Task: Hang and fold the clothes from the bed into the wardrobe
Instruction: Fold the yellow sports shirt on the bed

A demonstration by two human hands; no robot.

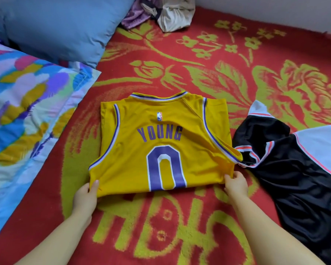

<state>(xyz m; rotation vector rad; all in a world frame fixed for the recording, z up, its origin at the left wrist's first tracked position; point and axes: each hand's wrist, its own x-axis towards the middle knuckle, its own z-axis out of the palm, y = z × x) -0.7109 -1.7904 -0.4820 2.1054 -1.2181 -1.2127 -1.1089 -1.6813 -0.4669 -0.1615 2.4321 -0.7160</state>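
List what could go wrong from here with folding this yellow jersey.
1. The yellow jersey has its right armhole edge lying over the black jersey; lifting or folding may drag that one along.
2. The left hand and right hand pinch only the near corners, and the cloth already puckers there, so the next fold may set in creases.
3. The side folds look uneven, so the finished fold might come out crooked.

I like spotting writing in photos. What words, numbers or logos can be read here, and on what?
"YOUNG": purple letters on the yellow jersey.
"0": large purple number below the name, on the same jersey.
NBA logo patch below the collar: its lettering is too small to read.
Large yellow characters woven into the red blanket: not legible to me.
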